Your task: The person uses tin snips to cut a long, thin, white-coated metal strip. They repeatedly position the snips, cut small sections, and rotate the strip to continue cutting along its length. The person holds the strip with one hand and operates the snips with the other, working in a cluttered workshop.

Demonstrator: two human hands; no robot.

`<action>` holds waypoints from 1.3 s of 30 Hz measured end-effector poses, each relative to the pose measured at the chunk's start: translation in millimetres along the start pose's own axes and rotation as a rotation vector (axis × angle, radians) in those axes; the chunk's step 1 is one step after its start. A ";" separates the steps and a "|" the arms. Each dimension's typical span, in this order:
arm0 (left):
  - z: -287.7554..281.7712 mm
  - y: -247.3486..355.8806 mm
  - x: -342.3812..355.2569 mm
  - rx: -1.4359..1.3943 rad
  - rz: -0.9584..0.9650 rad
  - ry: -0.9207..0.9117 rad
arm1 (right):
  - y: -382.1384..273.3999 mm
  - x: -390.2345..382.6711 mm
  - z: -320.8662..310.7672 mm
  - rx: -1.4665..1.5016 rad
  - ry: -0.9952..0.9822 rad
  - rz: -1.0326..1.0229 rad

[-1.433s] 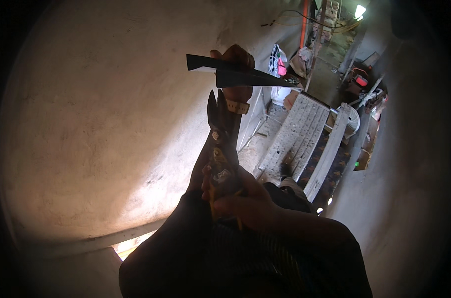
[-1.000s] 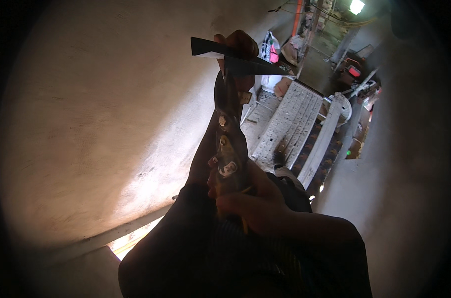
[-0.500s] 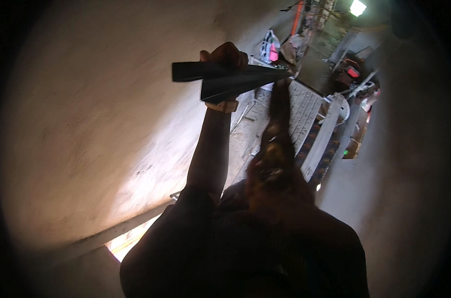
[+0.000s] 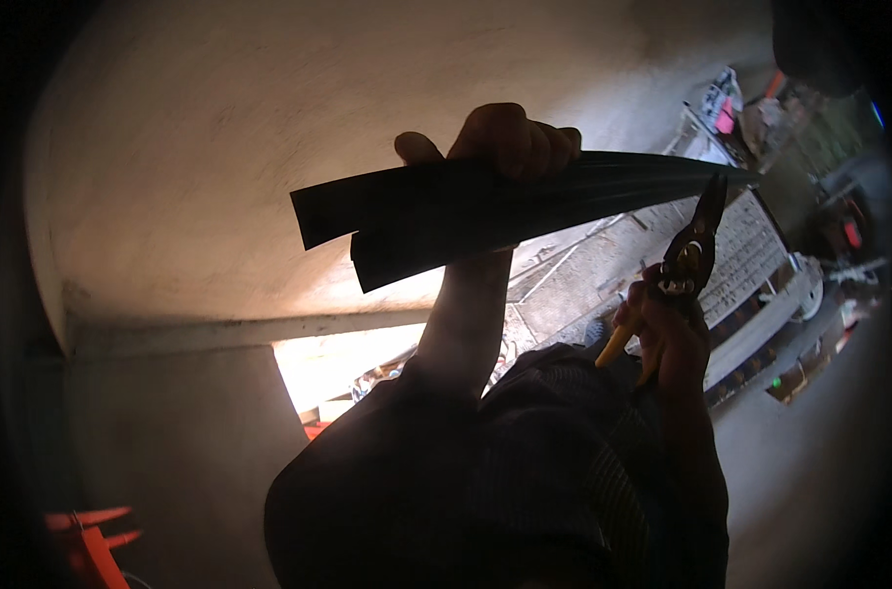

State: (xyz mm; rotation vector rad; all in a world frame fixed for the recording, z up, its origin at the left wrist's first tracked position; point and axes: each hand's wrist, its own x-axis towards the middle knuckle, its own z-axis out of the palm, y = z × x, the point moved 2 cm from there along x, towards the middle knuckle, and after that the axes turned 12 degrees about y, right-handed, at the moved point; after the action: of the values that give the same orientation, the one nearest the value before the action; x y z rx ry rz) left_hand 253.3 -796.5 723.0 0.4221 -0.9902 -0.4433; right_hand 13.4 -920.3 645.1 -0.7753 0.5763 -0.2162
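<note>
Held up in front of me is a long dark strip (image 4: pixel 446 211), thin and stiff-looking, with a step in its near left end and a far end narrowing away to the right. My left hand (image 4: pixel 515 142) is closed over its upper edge, thumb to the left. Lower right, my right hand (image 4: pixel 667 339) is wrapped round a pair of tin snips (image 4: pixel 691 255) with yellow handles. Their dark jaws point up, overlapping the strip's lower edge near its far end. Whether the jaws touch it I cannot tell.
A bare plastered wall (image 4: pixel 220 128) fills the left and top. Below it lies a bright opening (image 4: pixel 338 368). Down to the right are a scaffold platform (image 4: pixel 750 250), a pale plank (image 4: pixel 760 334) and a bag with pink (image 4: pixel 723 113). An orange object (image 4: pixel 98 550) stands lower left.
My view has swung, so the platform sits further right. The strip now shows broader and tilted. My right hand, earlier raised and blurred near the strip's far end, is lower with the snips plainly visible.
</note>
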 end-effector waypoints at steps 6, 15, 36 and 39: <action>7.4 23.3 -15.8 0.038 0.006 0.090 | 17.0 5.5 17.1 -0.060 -0.130 0.098; -5.7 31.3 -26.7 0.077 -0.055 0.196 | 28.1 11.8 26.1 -0.120 -0.219 0.123; -23.7 41.9 -45.2 0.104 -0.088 0.252 | 61.7 50.7 37.2 0.065 0.186 0.110; -13.0 27.0 -57.9 0.135 -0.115 0.248 | 70.7 75.2 22.3 -0.059 0.366 0.018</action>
State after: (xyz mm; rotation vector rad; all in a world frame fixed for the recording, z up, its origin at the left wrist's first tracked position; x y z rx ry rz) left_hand 241.5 -741.2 690.6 0.6424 -0.7597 -0.4175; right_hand 86.4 -886.6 576.7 -0.7926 0.9388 -0.3294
